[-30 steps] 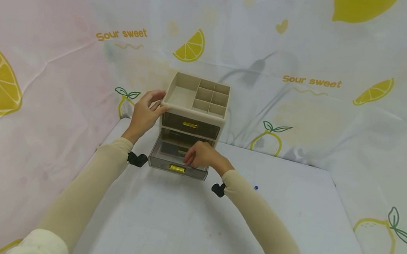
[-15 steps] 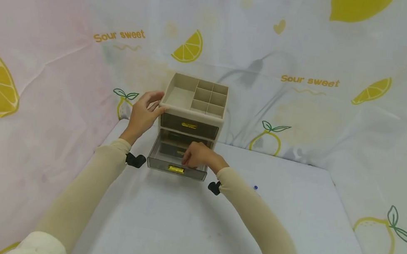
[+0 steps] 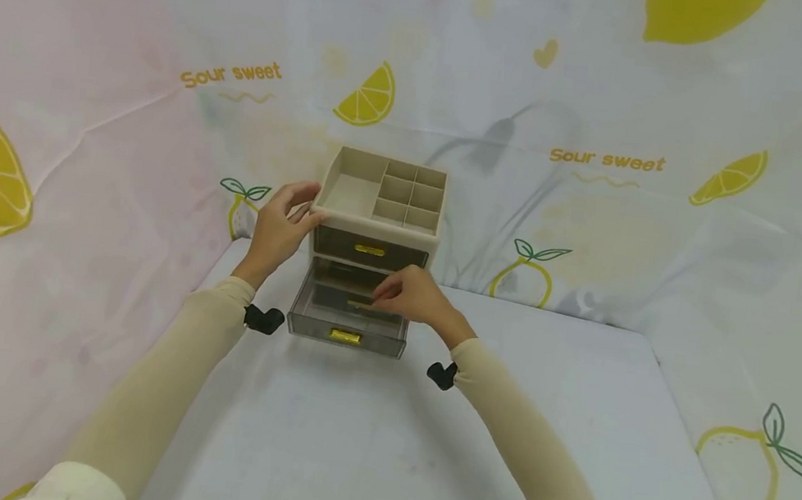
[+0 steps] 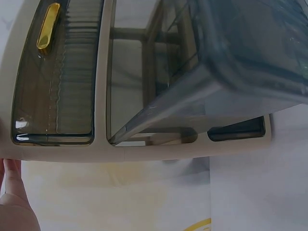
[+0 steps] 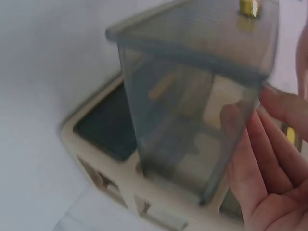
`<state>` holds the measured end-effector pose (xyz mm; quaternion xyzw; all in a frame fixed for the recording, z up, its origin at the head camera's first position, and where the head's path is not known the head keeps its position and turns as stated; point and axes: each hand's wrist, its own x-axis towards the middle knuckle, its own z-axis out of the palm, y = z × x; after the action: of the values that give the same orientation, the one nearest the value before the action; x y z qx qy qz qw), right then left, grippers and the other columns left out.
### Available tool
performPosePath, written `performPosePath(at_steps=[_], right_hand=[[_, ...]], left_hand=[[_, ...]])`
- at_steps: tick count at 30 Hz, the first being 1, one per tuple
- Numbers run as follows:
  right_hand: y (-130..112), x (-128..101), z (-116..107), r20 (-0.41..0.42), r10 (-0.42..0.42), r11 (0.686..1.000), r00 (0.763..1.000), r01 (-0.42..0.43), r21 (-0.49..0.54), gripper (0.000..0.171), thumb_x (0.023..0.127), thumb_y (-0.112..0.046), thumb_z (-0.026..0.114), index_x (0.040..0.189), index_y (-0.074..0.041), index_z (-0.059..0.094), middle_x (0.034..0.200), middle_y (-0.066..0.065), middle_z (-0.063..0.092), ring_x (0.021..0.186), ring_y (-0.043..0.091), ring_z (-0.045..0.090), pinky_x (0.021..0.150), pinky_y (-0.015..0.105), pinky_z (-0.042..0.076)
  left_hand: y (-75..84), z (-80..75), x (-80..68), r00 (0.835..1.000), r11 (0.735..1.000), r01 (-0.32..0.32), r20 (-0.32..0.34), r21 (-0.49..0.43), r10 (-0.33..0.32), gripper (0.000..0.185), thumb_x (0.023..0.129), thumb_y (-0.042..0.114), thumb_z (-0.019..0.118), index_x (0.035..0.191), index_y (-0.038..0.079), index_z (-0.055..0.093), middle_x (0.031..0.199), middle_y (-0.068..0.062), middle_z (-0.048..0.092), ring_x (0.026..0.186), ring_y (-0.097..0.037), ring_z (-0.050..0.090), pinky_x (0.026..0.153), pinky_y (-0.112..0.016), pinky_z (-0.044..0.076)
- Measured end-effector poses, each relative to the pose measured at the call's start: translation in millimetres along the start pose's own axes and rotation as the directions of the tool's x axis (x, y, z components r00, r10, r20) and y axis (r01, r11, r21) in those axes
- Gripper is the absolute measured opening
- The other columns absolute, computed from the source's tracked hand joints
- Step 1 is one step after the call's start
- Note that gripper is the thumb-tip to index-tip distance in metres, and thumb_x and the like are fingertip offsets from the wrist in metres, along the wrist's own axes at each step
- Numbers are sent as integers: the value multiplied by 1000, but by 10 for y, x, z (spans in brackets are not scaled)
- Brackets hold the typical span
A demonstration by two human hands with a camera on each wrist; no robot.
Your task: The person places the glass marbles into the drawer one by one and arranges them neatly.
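A beige desktop drawer organizer (image 3: 377,224) stands against the back cloth, with an open-topped sectioned tray above its drawers. My left hand (image 3: 279,224) grips its upper left corner, thumb at the front edge and fingers along the side. In the left wrist view, fingers (image 4: 13,180) show against that side. The clear smoky middle drawer (image 3: 345,336) is pulled out. Over its right part is my right hand (image 3: 416,295), with bent fingers and nothing visible in them. In the right wrist view, a fingertip (image 5: 231,115) shows through the drawer's wall and the thumb is at its edge.
The top drawer (image 3: 371,250) with a gold handle is closed. Below the pulled-out drawer is the bottom drawer (image 5: 108,120), pushed in. A white cloth (image 3: 320,439) covers the table. Lemon-printed cloth (image 3: 597,223) rises at the back and sides.
My right hand has lifted a little up and back from the drawer's front edge. The left hand stays at the corner. A small blue object on the table is now out of sight around my right sleeve.
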<state>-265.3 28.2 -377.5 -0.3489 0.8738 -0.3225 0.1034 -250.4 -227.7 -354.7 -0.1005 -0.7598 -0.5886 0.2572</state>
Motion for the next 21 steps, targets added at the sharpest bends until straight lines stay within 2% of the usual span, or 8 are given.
performPosePath(at_steps=[5,9,15,17,21], right_hand=[[169,-190,-281,-164,67,997,984,-62,33,18,84,-15,76,98,-4,77,85,2,74,75,12,69,64,26,59],[358,-366,-459,-232,138,989,963,-123,79,18,84,-16,76,98,-5,76,85,4,74,73,15,70,64,29,60],[650,-633,-599,-275,243,970,930,-225,96,22,85,-15,75,102,-2,75,88,9,74,74,19,71,70,34,62],[746,-723,-615,-277,270,963,922,-257,81,22,85,-16,75,102,-2,75,89,9,74,74,19,72,71,35,62],[942,-895,-601,-269,336,942,903,-322,94,23,86,-16,75,103,-1,74,90,10,74,75,20,72,71,35,62]], left_hand=[[-207,20,51,1000,1000,0,-12,-23,0,51,86,1,73,132,-5,53,132,-20,53,127,-29,49,108,-29,43],[-246,29,64,1000,1000,-9,-23,-25,9,50,85,3,74,131,-4,55,131,-18,55,126,-26,51,107,-26,44],[-245,27,74,1000,1000,-14,-25,-22,13,51,85,4,75,131,-3,55,131,-17,55,125,-26,51,107,-26,44],[-188,25,57,1000,1000,-11,-21,-23,10,50,85,2,74,131,-6,54,131,-19,54,126,-28,50,108,-29,44],[-172,20,54,1000,1000,-12,-21,-26,11,50,85,-1,73,131,-8,53,131,-23,53,128,-31,49,109,-32,43]])
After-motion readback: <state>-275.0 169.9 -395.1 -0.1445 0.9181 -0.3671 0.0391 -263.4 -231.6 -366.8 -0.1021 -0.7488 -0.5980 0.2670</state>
